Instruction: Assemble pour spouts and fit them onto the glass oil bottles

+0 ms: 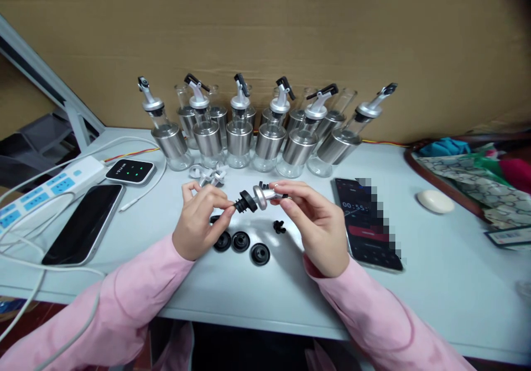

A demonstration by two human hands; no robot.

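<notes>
Item in hand: we hold one spout (265, 196) level above the table (435, 282), midway between both hands. Our left hand (199, 221) pinches its black stopper (244, 201) between thumb and forefinger; our right hand (315, 224) pinches the silver cap end, fingers curled around it.

On the table beneath the hands: three black seals (240, 241) in a loose row, just beside one another, and a small black plug (279, 226) near the right hand. A few loose silver parts (209, 176) lie just behind the left hand.

Back row, against the cardboard wall (265, 28): bottles (269, 144) with steel sleeves, most fitted with spouts, standing close together, some tilted by the lens.

Left side: a dark phone (85, 224) lying flat, a small black box (130, 171) with green lights, a white power strip (45, 189) with cables (25, 271) trailing off the edge.

Right side: a second phone (365, 224) showing a timer, its screen partly blurred; a white oval object (435, 200) well apart from the hands; a tray (431, 180) holding patterned cloth at the far edge.

Both sleeves (128, 299) are pink.
</notes>
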